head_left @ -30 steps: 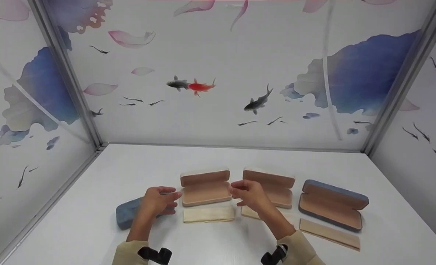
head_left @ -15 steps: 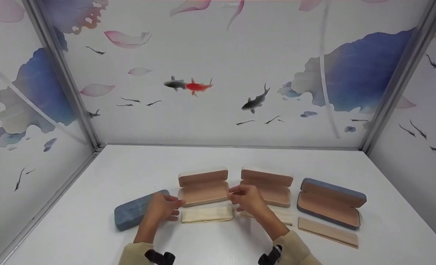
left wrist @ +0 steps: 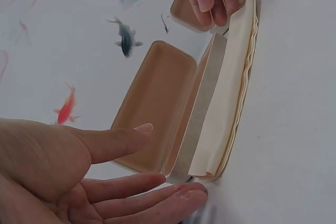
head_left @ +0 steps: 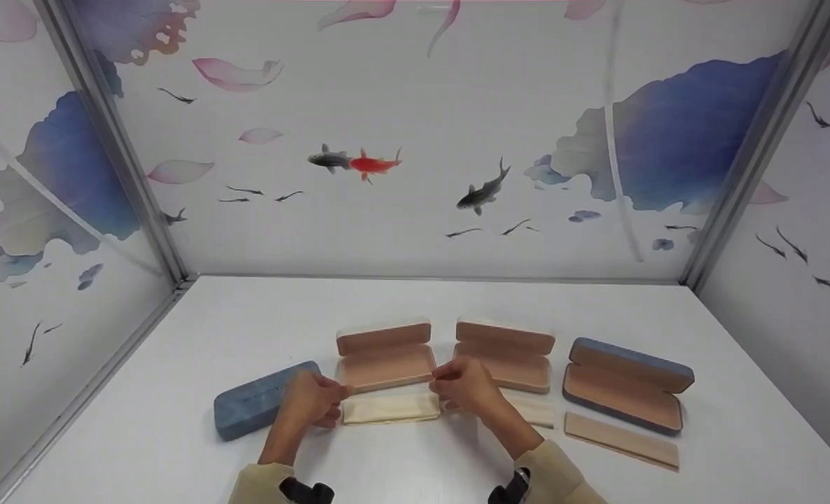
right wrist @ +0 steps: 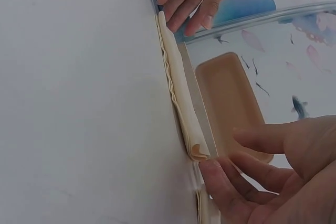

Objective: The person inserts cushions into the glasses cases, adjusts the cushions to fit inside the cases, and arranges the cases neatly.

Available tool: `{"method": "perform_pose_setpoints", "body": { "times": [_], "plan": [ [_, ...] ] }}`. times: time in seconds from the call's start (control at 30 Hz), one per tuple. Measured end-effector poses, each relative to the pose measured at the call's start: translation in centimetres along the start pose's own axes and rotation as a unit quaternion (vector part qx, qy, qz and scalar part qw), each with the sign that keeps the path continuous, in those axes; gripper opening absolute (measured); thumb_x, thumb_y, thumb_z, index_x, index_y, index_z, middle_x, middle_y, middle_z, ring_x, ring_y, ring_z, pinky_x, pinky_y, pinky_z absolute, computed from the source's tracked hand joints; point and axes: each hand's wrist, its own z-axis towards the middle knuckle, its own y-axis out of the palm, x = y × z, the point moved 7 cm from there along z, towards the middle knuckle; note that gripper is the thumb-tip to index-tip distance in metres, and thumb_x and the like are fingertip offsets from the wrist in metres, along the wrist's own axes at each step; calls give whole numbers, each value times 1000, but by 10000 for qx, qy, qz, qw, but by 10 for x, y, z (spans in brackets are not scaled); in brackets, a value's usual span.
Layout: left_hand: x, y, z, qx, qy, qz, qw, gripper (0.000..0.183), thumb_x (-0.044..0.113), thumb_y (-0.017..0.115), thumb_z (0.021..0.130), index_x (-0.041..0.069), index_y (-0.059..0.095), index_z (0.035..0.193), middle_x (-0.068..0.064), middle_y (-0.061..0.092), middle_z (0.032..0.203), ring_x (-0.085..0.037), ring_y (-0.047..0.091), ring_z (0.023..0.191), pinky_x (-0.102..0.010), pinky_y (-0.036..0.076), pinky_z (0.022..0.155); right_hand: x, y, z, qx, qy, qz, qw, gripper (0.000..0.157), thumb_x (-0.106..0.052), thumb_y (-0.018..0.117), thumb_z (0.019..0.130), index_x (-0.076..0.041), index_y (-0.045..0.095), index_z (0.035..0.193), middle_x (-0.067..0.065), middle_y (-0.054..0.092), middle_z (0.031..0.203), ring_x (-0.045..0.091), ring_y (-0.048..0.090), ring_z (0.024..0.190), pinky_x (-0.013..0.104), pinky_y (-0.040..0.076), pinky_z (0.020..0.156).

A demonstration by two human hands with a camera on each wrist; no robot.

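A folded cream cloth (head_left: 391, 409) lies in front of an open glasses case (head_left: 385, 368) with a tan lining. My left hand (head_left: 309, 399) is at the left ends of the cloth and case, its fingers extended in the left wrist view. At the opposite end is my right hand (head_left: 469, 386), its thumb and fingers spread apart beside the cloth (right wrist: 181, 87) in the right wrist view. Neither hand grips anything. Whether the fingertips touch the cloth or case, I cannot tell. Part of a closed blue glasses case (head_left: 257, 402) is hidden behind my left hand.
To the right stand a second open tan-lined case (head_left: 527, 371) and an open blue case (head_left: 625, 392). Before them lie another cream cloth (head_left: 535, 411), partly behind my right hand, and a beige cloth (head_left: 621, 441). Printed panels (head_left: 415, 231) wall the white table (head_left: 246, 315).
Both hands have come down and towards me, to the two ends of the folded cloth. More of the closed blue case now shows. The cases and cloths stay in place.
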Motion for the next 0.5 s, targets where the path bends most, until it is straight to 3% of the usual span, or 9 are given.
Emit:
{"method": "perform_pose_setpoints", "body": {
  "times": [0.33, 0.5],
  "plan": [
    [-1, 6, 1, -168, -107, 59, 9998, 36, 17, 74, 90, -11, 66, 111, -18, 72, 89, -18, 70, 68, -31, 60, 62, 5, 5, -1, -276, 155, -200, 9993, 24, -6, 74, 89, 4, 69, 110, 11, 71, 95, 15, 66, 78, 33, 61, 67],
    [-2, 9, 1, -195, -91, 77, 9997, 26, 13, 74, 89, -9, 69, 103, -14, 73, 82, -17, 68, 67, -30, 59, 60, 5, 7, -1, -364, 250, -311, 9985, 25, -5, 75, 87, 3, 70, 110, 9, 70, 93, 14, 64, 78, 31, 60, 66]
  ]
}}
